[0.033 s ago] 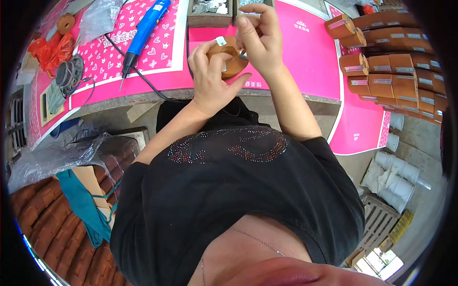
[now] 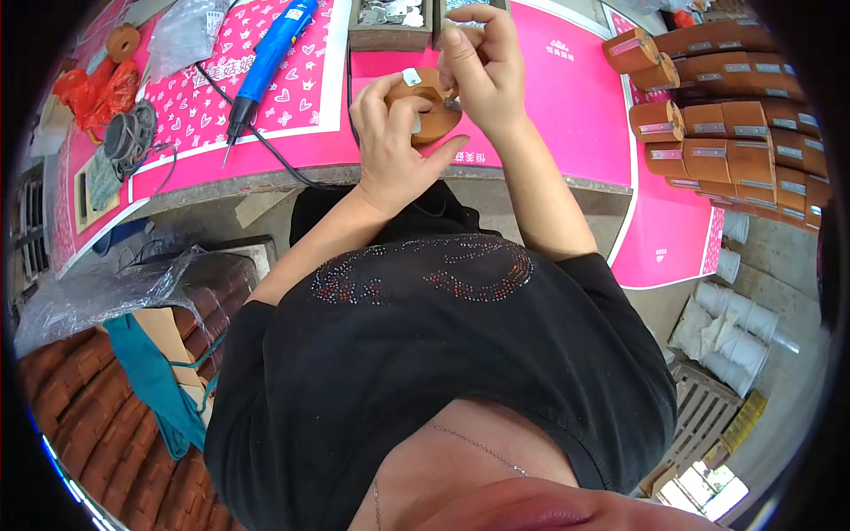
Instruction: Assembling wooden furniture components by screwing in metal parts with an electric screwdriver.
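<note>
While the left hand [image 2: 390, 146] grips a ring [image 2: 437, 129], the right hand [image 2: 485, 81] curls at its edge, contents unclear; plated blocks [image 2: 748, 118] stand stacked, ring seemingly unfinished.

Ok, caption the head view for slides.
Left hand holds a round, brown, wood-like piece, right hand at its edge; a blue cylindrical power tool lies left on pink patterned sheeting.

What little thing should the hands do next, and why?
Maybe the right hand could gently steady the right side of the round brown piece. Its lower fingers are right by that side, and the left hand holds the other side, so the piece would probably wobble less.
</note>
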`<action>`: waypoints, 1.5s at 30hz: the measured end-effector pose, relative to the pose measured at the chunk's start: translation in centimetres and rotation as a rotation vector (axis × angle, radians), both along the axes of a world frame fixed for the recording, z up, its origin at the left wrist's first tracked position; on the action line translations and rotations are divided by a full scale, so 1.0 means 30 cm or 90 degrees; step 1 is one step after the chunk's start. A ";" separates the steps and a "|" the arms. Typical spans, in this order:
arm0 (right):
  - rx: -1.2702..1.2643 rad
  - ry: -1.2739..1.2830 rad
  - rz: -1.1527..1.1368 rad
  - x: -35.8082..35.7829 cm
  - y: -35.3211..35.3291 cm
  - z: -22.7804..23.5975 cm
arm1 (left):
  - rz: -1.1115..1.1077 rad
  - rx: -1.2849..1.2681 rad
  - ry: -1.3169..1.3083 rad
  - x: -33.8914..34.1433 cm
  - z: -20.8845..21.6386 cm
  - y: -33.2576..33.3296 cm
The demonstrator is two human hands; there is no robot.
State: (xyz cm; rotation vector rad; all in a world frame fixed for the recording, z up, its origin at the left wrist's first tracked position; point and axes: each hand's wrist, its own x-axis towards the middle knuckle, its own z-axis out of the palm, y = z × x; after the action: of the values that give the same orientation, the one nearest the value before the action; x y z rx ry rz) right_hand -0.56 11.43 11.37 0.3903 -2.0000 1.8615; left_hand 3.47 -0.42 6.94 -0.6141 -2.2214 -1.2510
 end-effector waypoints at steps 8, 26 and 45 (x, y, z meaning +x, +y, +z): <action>-0.029 0.033 0.174 -0.056 0.041 -0.024 | -0.090 0.015 -0.002 -0.110 0.009 0.017; -0.119 0.050 -0.154 -0.007 -0.056 -0.021 | -0.017 -0.077 -0.009 -0.031 0.037 0.016; -0.106 0.198 -0.118 0.056 -0.049 -0.037 | -0.179 -0.061 0.025 -0.100 -0.025 -0.052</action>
State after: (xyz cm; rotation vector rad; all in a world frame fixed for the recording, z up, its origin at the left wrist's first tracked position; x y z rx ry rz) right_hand 1.11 9.97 10.27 0.4038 -1.6069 1.7186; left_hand 0.48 -1.97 6.21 -1.0081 -2.2284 -1.2569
